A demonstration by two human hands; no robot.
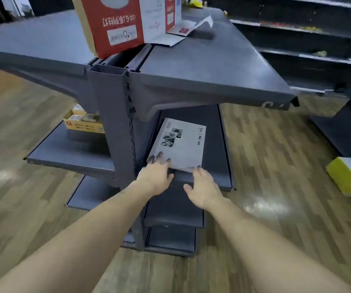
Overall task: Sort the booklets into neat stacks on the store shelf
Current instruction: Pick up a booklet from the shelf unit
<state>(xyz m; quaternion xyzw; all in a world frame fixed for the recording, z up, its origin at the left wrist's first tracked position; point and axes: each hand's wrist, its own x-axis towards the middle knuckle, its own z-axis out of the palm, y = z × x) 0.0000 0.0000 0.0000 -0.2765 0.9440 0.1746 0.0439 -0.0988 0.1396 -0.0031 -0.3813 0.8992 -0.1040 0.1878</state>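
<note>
Left hand (156,173) lies spread, fingers flat on the booklet's (179,143) near corner. Right hand (204,188), fingers straight, touches its near edge. Fingertips are blurred; stack depth unclear.

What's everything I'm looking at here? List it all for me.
booklet: one, grey-white, second shelf, under both hands
shelf unit: one, dark grey, centre
red box: one, red and white, top shelf
yellow box: one, lower shelf, left
yellow package: one, on the floor, right
floor: wood-look planks
left hand: fingers flat on the booklet's near corner
right hand: fingertips at the booklet's near edge
</note>
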